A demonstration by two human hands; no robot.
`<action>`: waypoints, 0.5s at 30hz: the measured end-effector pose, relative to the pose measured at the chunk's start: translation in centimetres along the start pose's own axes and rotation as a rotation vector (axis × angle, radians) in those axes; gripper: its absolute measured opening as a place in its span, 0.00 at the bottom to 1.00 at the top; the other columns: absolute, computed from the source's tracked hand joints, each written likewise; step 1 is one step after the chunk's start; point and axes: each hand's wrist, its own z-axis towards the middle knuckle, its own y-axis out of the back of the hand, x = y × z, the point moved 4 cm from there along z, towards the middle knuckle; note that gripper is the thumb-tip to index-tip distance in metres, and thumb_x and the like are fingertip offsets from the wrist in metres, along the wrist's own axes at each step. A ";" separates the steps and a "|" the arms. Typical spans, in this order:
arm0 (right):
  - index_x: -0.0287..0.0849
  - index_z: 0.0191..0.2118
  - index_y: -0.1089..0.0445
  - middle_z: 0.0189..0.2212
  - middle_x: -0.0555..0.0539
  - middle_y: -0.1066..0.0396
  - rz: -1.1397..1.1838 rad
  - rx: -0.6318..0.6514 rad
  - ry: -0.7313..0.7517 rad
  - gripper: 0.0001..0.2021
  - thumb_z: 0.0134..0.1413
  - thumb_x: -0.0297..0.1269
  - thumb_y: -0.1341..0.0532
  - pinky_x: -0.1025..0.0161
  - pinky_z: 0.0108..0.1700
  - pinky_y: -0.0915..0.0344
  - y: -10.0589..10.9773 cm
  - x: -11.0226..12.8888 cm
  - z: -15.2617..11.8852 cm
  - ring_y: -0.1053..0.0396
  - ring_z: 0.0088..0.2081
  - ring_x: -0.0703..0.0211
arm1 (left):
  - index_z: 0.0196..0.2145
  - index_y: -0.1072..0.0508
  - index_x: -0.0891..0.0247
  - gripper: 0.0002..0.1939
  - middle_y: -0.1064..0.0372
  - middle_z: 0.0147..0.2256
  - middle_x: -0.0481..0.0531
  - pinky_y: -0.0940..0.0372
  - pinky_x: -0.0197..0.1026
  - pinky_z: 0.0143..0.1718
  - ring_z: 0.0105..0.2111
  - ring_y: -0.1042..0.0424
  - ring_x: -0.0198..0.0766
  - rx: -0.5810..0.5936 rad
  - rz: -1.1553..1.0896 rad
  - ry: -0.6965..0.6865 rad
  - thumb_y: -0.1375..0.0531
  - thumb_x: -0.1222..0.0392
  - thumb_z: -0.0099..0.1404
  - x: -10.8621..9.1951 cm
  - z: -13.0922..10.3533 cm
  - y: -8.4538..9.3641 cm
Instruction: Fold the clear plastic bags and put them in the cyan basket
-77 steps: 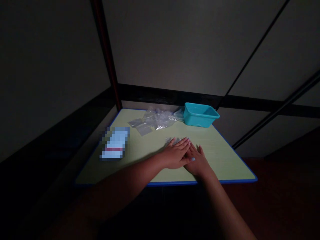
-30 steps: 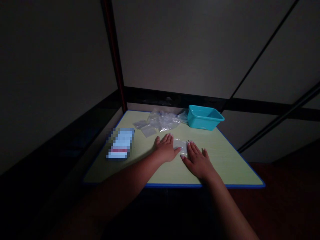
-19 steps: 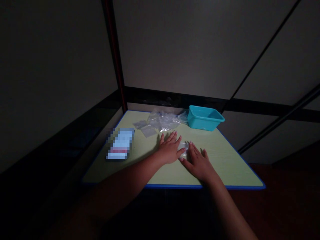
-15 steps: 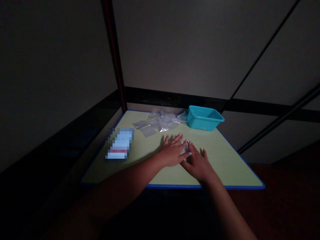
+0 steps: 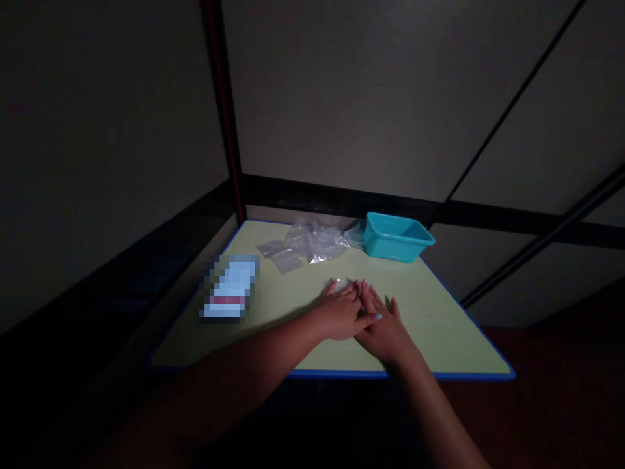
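Note:
My left hand [image 5: 339, 315] lies palm down with its fingers stretched out, over a small clear plastic piece [image 5: 342, 283] that looks like a bag. Only the far edge of that plastic shows; my fingers hide the rest. Close beside it, my right hand [image 5: 387, 333] rests flat on the table [image 5: 439, 326], fingers extended and thumb side toward the left hand. The left thumb crosses over the back of the right hand. Neither hand grips anything.
Beyond my hands lies a loose heap of clear plastic bags [image 5: 322, 244]. A turquoise plastic basket [image 5: 396, 246] stands at the back right edge. A pixelated, phone-like bright object [image 5: 230, 288] is at the left. Walls [image 5: 342, 98] close off the back and left.
My left hand has come nearer to me and now overlaps my right hand. The far edge of the small plastic piece shows beyond the left fingertips, where before it showed between the hands.

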 end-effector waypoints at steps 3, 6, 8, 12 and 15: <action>0.39 0.66 0.73 0.65 0.43 0.61 -0.007 0.004 -0.003 0.40 0.53 0.40 0.51 0.38 0.61 0.64 -0.1 0.0 0.0 0.61 0.65 0.50 | 0.65 0.58 0.67 0.37 0.60 0.64 0.60 0.68 0.60 0.61 0.64 0.60 0.43 0.005 -0.015 -0.050 0.64 0.38 0.67 -0.2 -0.1 0.1; 0.39 0.67 0.69 0.65 0.43 0.62 -0.018 0.027 -0.007 0.39 0.53 0.40 0.50 0.38 0.61 0.64 -0.2 0.0 0.0 0.61 0.65 0.50 | 0.65 0.58 0.66 0.37 0.61 0.65 0.59 0.68 0.60 0.61 0.64 0.60 0.44 0.012 -0.026 -0.044 0.64 0.38 0.67 -0.2 -0.2 0.2; 0.39 0.67 0.67 0.65 0.43 0.62 -0.021 0.038 -0.008 0.38 0.53 0.41 0.50 0.39 0.62 0.65 -0.2 0.0 0.1 0.62 0.65 0.50 | 0.65 0.58 0.64 0.37 0.61 0.65 0.58 0.68 0.60 0.61 0.64 0.61 0.44 0.011 -0.030 -0.033 0.64 0.38 0.67 -0.1 -0.2 0.2; 0.38 0.67 0.66 0.65 0.42 0.60 -0.009 0.048 0.009 0.39 0.53 0.43 0.49 0.40 0.62 0.62 -0.2 -0.1 0.1 0.63 0.66 0.50 | 0.65 0.59 0.61 0.37 0.61 0.65 0.57 0.67 0.59 0.61 0.64 0.61 0.45 0.012 -0.030 -0.007 0.64 0.37 0.66 0.2 -0.5 0.4; 0.36 0.67 0.65 0.65 0.41 0.60 -0.008 0.055 0.013 0.38 0.55 0.45 0.50 0.41 0.62 0.61 -0.2 -0.3 0.1 0.64 0.66 0.50 | 0.65 0.57 0.59 0.35 0.60 0.65 0.56 0.65 0.60 0.60 0.64 0.62 0.46 0.019 -0.019 0.005 0.64 0.37 0.67 0.5 -0.6 0.4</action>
